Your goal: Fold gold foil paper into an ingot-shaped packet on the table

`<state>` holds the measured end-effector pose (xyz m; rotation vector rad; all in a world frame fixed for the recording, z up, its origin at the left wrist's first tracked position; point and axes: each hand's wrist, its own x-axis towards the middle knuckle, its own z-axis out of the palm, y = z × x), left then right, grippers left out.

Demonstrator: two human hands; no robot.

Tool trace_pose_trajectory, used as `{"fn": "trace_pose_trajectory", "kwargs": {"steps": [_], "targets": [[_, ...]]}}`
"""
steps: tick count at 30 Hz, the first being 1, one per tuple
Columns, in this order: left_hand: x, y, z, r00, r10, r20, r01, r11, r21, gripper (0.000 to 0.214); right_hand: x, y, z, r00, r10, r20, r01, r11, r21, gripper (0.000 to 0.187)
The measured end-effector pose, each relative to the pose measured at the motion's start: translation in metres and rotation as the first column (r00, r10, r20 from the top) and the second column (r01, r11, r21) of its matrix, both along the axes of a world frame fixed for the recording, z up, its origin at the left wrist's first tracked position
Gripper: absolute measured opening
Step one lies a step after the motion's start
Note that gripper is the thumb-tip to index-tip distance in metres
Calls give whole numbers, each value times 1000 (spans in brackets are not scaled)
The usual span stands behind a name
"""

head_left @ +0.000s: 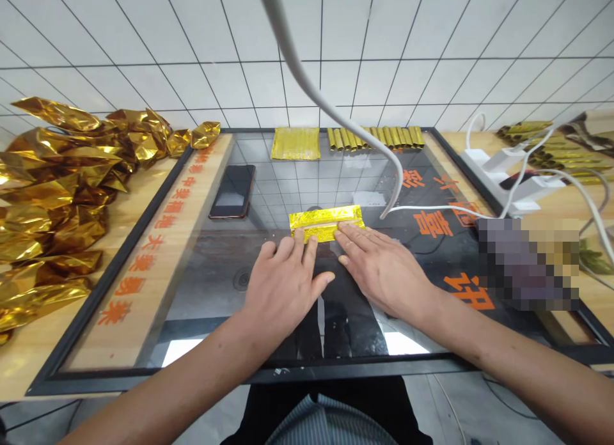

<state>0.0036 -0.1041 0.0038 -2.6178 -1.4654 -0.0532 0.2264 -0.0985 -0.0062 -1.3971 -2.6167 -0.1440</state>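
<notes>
A gold foil paper sheet [330,214] lies on the glass tabletop, with a pale strip along its middle. On its near left part rest the fingertips of my left hand [286,275], palm down, fingers stretched out and thumb apart. My right hand [384,266] lies flat with its fingertips on the right end of the sheet. Neither hand grips anything. Behind it sit a flat stack of gold paper sheets [295,143] and a row of rolled gold paper tubes [378,138].
Folded gold foil pieces [67,183] heap up on the left. A phone [233,192] lies on the glass. A thick white cable [307,80] hangs down over the table. White power adapters [508,170], more rolls [561,157] and a blurred-out object [522,259] are on the right.
</notes>
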Motion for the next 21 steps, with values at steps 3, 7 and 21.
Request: {"fn": "trace_pose_trajectory", "kwargs": {"steps": [3, 7, 21], "targets": [[-13, -3, -1, 1000, 18, -13, -18, 1000, -3, 64, 13, -1, -2, 999, -37, 9, 37, 999, 12, 50], [-25, -7, -3, 999, 18, -34, -17, 999, 33, 63, 23, -1, -4, 999, -40, 12, 40, 998, 43, 51], [-28, 36, -5, 997, -15, 73, 9, 997, 74, 28, 16, 70, 22, 950, -192, -248, 183, 981, -57, 35]]}}
